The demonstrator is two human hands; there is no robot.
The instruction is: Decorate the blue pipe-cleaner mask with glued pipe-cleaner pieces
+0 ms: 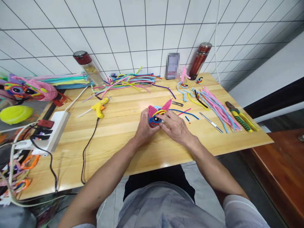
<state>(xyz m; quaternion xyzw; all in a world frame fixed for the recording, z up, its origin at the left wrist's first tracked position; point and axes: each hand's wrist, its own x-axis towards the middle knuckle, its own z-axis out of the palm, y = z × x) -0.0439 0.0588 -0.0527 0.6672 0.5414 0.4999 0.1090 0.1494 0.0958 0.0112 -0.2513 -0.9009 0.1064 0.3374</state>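
Near the front middle of the table, a small figure (pixel 155 112) of coloured pipe cleaners is held up, with two pink pointed ears, a yellow and red curve and a dark round eye on blue. Wrapped round its left side is my left hand (pixel 143 128), fingers closed on it. My right hand (pixel 175 126) touches the figure's face from the right, its index finger bent beside the eye and the fingers pressed together. What lies under those fingertips is hidden. A blue pipe cleaner (pixel 187 112) stretches out on the table just right of the figure.
Left lie a yellow glue gun (pixel 100 107) with its cord and a white power strip (pixel 58 132). Behind are pipe cleaners (pixel 133 81), two bottles (pixel 91 68) (pixel 200 60) and a phone (pixel 172 66). Right are a craft knife (pixel 211 123), pink strands (pixel 217 106) and pliers (pixel 241 117).
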